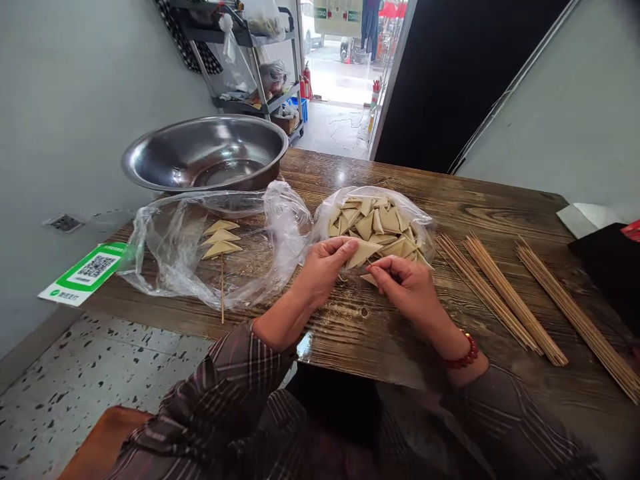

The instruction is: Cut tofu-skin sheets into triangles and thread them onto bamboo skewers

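Note:
My left hand [324,267] pinches a pale beige folded triangle [364,252], which looks like tofu skin, between thumb and fingers. Closed around a thin bamboo skewer [369,263] is my right hand [407,285], with the skewer's tip at the triangle's lower edge; whether it pierces the triangle I cannot tell. Just behind both hands, a clear plastic bag [425,223] holds a heap of similar triangles [383,220]. To the left lies a finished-looking skewer [223,293] with 3 triangles [221,237] on it, resting on a spread plastic bag [150,250].
A large steel basin [210,153] stands at the back left. Several bundles of bamboo skewers [515,300] lie on the wooden table [340,333] to the right. A green QR card [87,273] sits at the left edge. Beyond are a shelf cart [250,67] and a doorway.

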`<state>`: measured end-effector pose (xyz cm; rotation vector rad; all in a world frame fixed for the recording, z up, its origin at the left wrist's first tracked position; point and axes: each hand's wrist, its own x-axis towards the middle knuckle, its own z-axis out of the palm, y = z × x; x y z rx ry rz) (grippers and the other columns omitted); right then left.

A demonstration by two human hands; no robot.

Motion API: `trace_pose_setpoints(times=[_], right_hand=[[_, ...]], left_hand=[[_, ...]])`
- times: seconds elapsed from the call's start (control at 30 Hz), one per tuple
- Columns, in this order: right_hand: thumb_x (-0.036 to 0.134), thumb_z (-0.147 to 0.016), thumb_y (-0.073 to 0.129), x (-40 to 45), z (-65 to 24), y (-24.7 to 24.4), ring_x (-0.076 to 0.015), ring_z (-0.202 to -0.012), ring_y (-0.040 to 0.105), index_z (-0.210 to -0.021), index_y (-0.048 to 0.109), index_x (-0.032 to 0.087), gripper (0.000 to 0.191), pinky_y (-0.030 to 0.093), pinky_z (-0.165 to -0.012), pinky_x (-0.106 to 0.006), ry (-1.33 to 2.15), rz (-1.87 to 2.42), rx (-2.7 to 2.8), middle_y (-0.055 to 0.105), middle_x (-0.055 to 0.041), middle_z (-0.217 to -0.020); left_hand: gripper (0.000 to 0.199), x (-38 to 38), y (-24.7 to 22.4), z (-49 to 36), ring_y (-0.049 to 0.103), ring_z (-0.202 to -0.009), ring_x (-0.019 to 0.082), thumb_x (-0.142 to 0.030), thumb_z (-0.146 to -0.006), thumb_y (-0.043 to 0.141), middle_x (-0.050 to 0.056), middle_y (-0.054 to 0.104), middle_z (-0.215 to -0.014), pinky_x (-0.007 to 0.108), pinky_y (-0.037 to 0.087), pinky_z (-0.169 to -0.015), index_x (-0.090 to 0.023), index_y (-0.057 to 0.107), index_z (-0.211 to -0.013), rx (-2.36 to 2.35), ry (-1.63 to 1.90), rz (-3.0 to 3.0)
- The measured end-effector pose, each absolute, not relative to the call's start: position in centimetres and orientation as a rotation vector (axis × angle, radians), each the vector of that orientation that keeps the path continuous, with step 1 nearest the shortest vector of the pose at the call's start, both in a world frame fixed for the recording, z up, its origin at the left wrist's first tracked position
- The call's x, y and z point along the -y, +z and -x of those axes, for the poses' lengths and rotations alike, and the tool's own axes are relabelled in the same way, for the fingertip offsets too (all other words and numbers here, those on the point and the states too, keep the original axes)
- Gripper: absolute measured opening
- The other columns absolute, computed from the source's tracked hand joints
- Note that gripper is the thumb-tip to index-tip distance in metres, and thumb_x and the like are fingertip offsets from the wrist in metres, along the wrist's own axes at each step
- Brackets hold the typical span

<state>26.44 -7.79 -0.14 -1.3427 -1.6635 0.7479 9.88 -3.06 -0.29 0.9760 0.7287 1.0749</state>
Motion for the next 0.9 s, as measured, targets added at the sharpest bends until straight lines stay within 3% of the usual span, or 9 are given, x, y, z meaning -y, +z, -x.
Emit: trace_pose_setpoints(times=[0.1,0.37,0.6,0.9], right_hand=[[0.033,-0.088,0.061,7.6,-26.2,-0.2,-0.0115,-0.052,0.052,-0.076,0.070,0.018,0.022,0.038,-0.049,-0.023,0.702,1.353,1.658,0.060,0.0010,-0.055],[0.028,-0.091,0.058,7.6,-26.2,0.0,-0.0106,-0.052,0.053,-0.089,0.075,0.015,0.021,0.040,-0.053,-0.023,0.710,1.255,1.697,0.060,0.0020,-0.056],[0.026,-0.090,0.060,7.4,-26.2,-0.3,-0.0112,-0.055,0.056,-0.083,0.075,0.017,0.019,0.040,-0.054,-0.023,0.642,1.260,1.673,0.062,0.0014,-0.058],[0.032,-0.088,0.062,6.8,-27.4,0.3,-0.0087,-0.046,0.046,-0.070,0.068,0.018,0.023,0.036,-0.048,-0.023,0.682,1.265,1.590,0.056,0.0041,-0.050]], left_hand=[[0.036,3.1,0.0,-10.0,0.054,-0.063,0.009,-0.047,-0.071,0.081,0.001,0.067,-0.069,0.022,0.043,-0.062,-0.013,0.074,-0.077,-0.731,1.069,-0.997],[0.031,2.8,0.8,-9.8,0.049,-0.057,0.007,-0.041,-0.067,0.084,-0.001,0.061,-0.060,0.019,0.039,-0.056,-0.012,0.072,-0.067,-0.777,1.173,-0.918],[0.029,2.9,0.7,-10.6,0.054,-0.064,0.009,-0.039,-0.065,0.085,0.001,0.066,-0.067,0.020,0.044,-0.066,-0.013,0.074,-0.069,-0.712,1.186,-0.898],[0.034,3.2,-0.9,-11.9,0.054,-0.069,0.011,-0.048,-0.080,0.073,0.003,0.067,-0.076,0.024,0.043,-0.069,-0.014,0.075,-0.081,-0.665,1.076,-1.103]])
